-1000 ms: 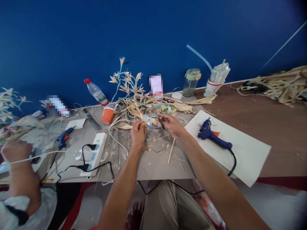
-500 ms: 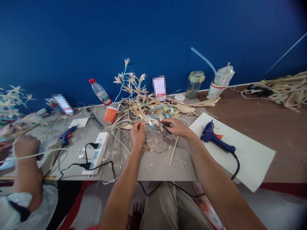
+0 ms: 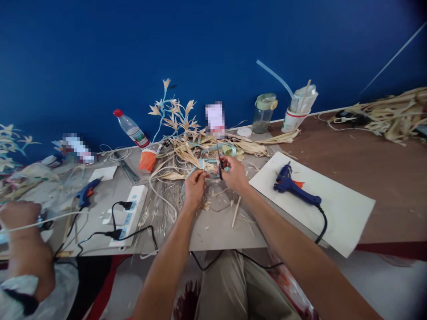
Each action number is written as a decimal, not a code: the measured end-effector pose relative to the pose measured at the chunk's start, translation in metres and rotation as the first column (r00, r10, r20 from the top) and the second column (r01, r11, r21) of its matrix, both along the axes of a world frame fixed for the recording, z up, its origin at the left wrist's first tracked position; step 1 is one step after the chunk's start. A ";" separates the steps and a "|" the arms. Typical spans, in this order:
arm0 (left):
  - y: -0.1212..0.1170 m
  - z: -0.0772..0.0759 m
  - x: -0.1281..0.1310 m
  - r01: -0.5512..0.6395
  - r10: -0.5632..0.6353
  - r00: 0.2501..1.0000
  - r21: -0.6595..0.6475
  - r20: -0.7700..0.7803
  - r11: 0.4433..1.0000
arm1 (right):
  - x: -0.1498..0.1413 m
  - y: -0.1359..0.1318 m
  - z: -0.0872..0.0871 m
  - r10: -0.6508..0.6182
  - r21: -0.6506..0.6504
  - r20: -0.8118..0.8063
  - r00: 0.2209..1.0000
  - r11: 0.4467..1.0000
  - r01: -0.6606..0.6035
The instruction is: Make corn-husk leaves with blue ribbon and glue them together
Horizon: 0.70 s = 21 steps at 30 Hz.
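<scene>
My right hand [image 3: 234,172] is closed around the dark handles of a pair of scissors [image 3: 220,168], whose thin blades point up and away. Just left of it, my left hand [image 3: 195,186] is closed in a pinch; the small item at its fingertips is too hidden to name. Pale blue ribbon [image 3: 202,161] loops behind and between both hands. Beyond them lies a heap of dried corn husks [image 3: 188,151]. A branch of pale husk flowers [image 3: 171,106] with blue-wrapped stems rises behind this heap.
A blue glue gun [image 3: 295,186] rests on a white board [image 3: 347,209] at right. On the left are a power strip [image 3: 131,213] with black cords, an orange paper cup [image 3: 147,161], a tilted bottle [image 3: 131,129] and a second glue gun [image 3: 87,194]. A co-worker's arm [image 3: 26,240] reaches in.
My right hand has turned the scissors so the blades point upward. My left hand has shifted slightly toward it. The whole view has swung a little to the right.
</scene>
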<state>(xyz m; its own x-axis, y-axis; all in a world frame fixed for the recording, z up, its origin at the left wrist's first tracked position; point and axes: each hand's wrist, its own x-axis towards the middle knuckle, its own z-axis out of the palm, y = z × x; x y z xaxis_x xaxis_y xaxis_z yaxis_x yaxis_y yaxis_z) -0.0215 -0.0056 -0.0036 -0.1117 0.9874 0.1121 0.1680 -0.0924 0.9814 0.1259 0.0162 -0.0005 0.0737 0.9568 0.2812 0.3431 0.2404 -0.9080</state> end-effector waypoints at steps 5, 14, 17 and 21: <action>0.002 0.000 0.000 0.022 -0.021 0.994 -0.007 0.106 1.000 | 0.003 0.001 0.001 -0.048 -0.042 -0.039 0.998 0.998 0.046; 0.004 0.000 0.000 -0.027 0.033 0.985 -0.036 0.170 0.999 | 0.000 -0.004 0.008 0.047 -0.112 -0.104 0.993 0.992 -0.059; 0.002 0.005 -0.002 -0.081 0.082 0.991 -0.018 0.102 0.997 | 0.005 -0.006 0.016 0.047 -0.121 0.069 0.997 0.992 -0.038; 0.003 0.006 -0.009 -0.152 0.152 0.988 0.017 -0.001 0.988 | 0.019 -0.007 0.028 0.135 -0.147 0.252 0.958 0.984 -0.100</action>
<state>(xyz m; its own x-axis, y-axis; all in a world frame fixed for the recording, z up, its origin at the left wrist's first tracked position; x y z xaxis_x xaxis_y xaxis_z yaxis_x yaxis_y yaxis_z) -0.0305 -0.0022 0.0024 -0.2601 0.9569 0.1294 0.1840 -0.0825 0.9795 0.1445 0.0096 0.0275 -0.1003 0.9841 0.1465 0.5482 0.1776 -0.8173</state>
